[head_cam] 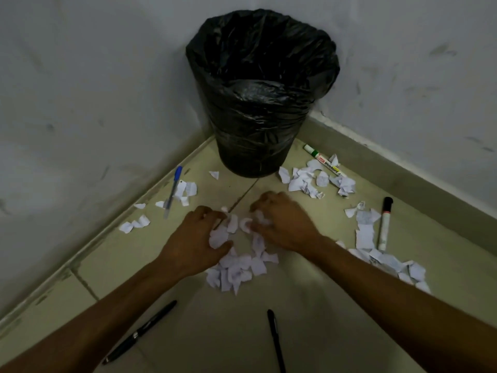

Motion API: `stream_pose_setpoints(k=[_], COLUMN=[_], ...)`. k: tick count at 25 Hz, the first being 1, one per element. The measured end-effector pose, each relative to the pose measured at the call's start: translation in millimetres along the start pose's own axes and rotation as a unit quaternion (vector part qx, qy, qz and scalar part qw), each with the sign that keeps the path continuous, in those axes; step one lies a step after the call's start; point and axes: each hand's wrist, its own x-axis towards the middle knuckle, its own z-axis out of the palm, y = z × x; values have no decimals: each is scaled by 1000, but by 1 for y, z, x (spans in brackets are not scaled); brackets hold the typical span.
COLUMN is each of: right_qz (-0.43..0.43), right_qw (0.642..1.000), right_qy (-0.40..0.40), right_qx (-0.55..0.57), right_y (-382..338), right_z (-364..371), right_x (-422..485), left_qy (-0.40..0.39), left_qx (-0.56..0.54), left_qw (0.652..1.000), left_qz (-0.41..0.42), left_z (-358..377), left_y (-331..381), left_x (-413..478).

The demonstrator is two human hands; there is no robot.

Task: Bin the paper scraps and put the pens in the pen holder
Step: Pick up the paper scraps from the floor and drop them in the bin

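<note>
View: one head-worn wide-angle camera, no second view.
Position: above the floor (309, 313), behind both forearms.
Direction: forward and steeply down into a room corner where two walls (80, 90) meet.
Nearness: close; the left hand (197, 238) and right hand (282, 222) sit mid-frame.
Far edge: the bin (258, 109) stands in the corner, top centre.
Distortion: wall bases bow outward.
</note>
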Motion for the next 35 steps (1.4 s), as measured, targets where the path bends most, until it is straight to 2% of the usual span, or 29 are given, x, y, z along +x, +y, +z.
stream_pose_setpoints(k=[2, 3, 4, 6, 10, 13, 16, 19, 23, 25, 27, 31, 33, 35], right_qz=[135, 192, 218, 187, 126, 55, 14, 4, 13, 27, 78, 168, 166, 146], right_qw=[986, 977, 973, 975, 985, 988, 991, 995, 996, 992, 972, 855, 823, 807], right_qy=[95, 77, 20, -69, -110, -140, -135, -99, -61, -29, 13, 85, 115, 156], right_qx=[-24, -48, -72, -103, -30, -23, -13, -3, 66, 122, 219, 484, 531, 550], right_y=[37, 55, 68, 72, 29, 1, -17, -30, -24, -18, -17, -27, -37, -47], right_z=[-18, -26, -31, -29, -12, 4, 19, 38, 41, 34, 24, -13, -43, -79], right_x=[3, 8, 11, 11, -20, -49, -68, -74, -67, -69, -73, -71, -64, -57], left_qy=[-6, -42, -83, -130, -134, -118, -81, -31, 29, 40, 67, 122, 128, 150], left_qx=[41, 65, 93, 141, 133, 123, 72, 73, -35, -49, -76, -143, -199, -245], left_qw=[999, 997, 992, 981, 982, 985, 993, 993, 999, 998, 995, 982, 971, 957], left_qz=[-27, -31, -26, -11, -17, 1, 44, 91, 31, 19, 17, -15, -45, -46], left_z=[-7, -8, -6, 4, 12, 22, 29, 35, 31, 23, 16, -10, -33, -65], left_y=[5, 10, 15, 21, 28, 31, 28, 30, 30, 32, 35, 54, 70, 90], left_x=[-7, -10, -14, -17, -15, -17, -20, -21, -25, -25, -26, -25, -19, -9])
